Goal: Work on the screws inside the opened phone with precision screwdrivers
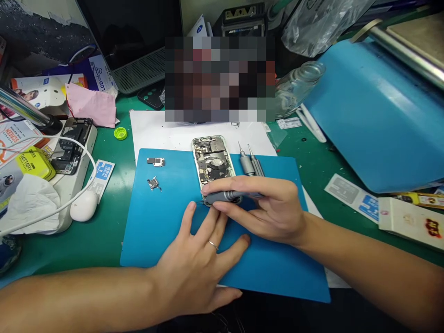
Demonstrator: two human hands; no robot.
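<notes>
Right hand [274, 208] clamped on screwdriver [222, 196], tip at opened phone [212, 162] mid-frame; left hand [197, 259] spread flat, fingers apart, steadying blue mat [156, 222] beside it.

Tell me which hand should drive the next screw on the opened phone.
Right, probably. The right hand already holds the grey screwdriver with its tip at the opened phone. The left hand lies flat on the blue mat, steadying.
</notes>
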